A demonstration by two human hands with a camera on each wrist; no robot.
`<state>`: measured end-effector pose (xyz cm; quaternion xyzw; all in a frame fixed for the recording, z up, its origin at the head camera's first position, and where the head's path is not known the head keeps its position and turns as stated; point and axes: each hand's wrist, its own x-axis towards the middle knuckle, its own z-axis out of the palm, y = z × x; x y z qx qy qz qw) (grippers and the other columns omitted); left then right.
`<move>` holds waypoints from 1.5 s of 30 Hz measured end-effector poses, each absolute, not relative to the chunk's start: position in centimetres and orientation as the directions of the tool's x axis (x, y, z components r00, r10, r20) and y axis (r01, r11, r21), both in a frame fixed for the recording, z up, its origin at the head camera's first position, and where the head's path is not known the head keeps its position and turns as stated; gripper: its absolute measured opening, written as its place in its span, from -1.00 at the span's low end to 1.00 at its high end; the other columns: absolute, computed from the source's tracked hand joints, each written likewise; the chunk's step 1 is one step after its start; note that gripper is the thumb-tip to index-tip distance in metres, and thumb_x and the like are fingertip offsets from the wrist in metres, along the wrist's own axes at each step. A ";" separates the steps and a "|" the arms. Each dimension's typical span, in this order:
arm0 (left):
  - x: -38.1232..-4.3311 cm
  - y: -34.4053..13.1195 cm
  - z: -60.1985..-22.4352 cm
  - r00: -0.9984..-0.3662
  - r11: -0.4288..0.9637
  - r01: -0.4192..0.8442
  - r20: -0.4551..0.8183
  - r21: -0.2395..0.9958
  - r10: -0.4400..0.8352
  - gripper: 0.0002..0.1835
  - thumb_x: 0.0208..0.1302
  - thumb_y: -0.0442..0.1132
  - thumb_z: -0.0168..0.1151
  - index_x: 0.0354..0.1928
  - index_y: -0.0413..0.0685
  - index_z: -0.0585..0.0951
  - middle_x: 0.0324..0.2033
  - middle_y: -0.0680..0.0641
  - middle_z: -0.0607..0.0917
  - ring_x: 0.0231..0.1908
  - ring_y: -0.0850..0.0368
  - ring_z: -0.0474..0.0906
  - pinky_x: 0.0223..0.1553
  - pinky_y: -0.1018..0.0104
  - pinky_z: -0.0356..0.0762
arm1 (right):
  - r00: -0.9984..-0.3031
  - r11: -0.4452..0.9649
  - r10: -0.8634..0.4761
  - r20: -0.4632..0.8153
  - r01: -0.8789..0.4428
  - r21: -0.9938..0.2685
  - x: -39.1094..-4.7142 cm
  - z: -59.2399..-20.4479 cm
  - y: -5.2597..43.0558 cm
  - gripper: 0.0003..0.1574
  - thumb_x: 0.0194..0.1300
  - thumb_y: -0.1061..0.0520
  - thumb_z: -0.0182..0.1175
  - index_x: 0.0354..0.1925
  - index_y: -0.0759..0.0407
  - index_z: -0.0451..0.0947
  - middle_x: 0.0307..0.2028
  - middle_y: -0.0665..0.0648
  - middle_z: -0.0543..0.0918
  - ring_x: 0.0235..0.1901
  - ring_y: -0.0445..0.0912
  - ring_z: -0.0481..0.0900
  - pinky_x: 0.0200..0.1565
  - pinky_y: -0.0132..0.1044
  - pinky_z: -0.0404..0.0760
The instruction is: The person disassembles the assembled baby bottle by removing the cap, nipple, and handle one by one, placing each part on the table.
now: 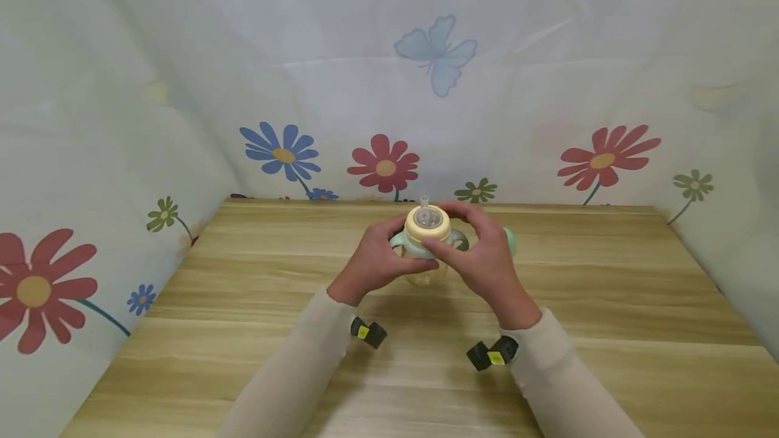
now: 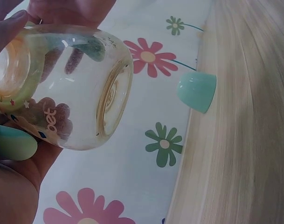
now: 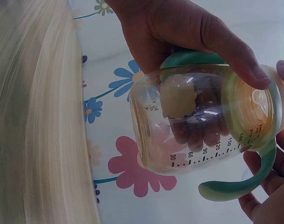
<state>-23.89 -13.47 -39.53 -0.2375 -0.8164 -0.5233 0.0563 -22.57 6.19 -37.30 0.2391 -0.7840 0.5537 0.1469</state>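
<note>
Both hands hold a clear baby bottle (image 1: 421, 278) upright above the table in the head view. It has a cream collar ring (image 1: 416, 231), a clear teat (image 1: 425, 204) on top and mint-green side handles (image 3: 237, 187). The left hand (image 1: 380, 255) grips the bottle's side, its thumb across the front just below the collar and its fingers behind the clear body. From the other side the right hand (image 1: 483, 255) grips the bottle's top, thumb at the collar's front. Measuring marks show on the body in the right wrist view; the body looks see-through, with no liquid visible.
A mint-green cap (image 2: 197, 91) stands on the wooden table (image 1: 274, 255) behind the right hand, mostly hidden in the head view. A white curtain (image 1: 316, 32) printed with flowers rises at the back and both sides. Black wrist cameras (image 1: 368, 332) hang under the sleeves.
</note>
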 end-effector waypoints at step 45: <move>-23.6 -13.4 -39.4 -0.884 0.357 0.449 0.349 0.819 0.311 -0.26 -0.07 0.08 0.54 0.23 0.27 0.50 0.07 0.16 0.64 -0.01 0.22 0.60 0.04 0.18 0.61 | -0.850 0.319 -0.167 0.499 -0.525 -0.789 -22.5 -37.4 6.1 -0.23 0.02 -0.08 0.49 0.19 0.01 0.48 0.11 0.00 0.58 0.15 -0.09 0.48 0.29 0.12 0.27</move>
